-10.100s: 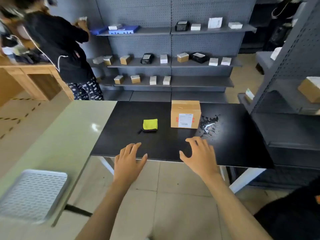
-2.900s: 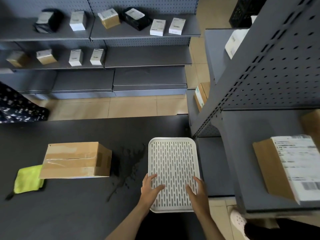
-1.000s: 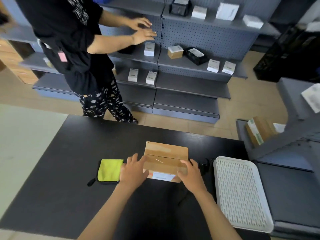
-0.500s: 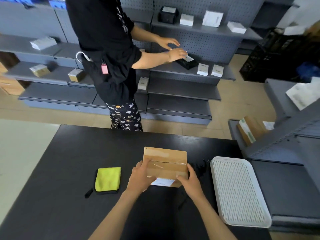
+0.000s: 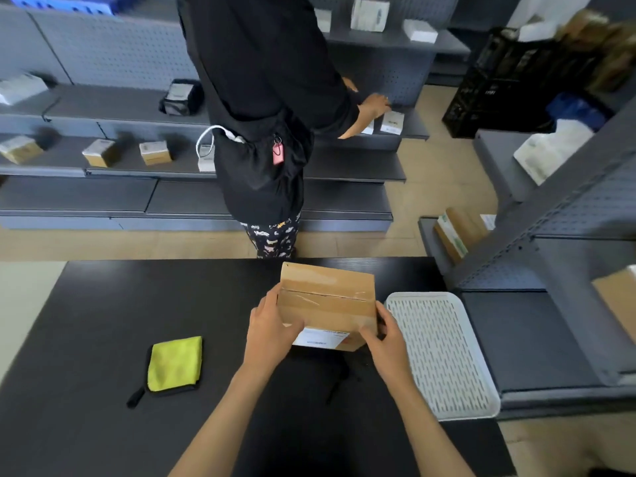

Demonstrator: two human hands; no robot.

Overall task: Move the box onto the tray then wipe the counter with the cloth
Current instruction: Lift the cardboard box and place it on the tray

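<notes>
I grip the taped brown cardboard box (image 5: 327,304) at the centre of the frame, my left hand (image 5: 272,330) clamped on its left side and my right hand (image 5: 387,340) on its right, fingers wrapped around the lower corners. Just right of it lies the white slotted plastic tray (image 5: 444,356) on the black counter (image 5: 86,321). The yellow-green folded cloth (image 5: 175,363) rests at lower left.
</notes>
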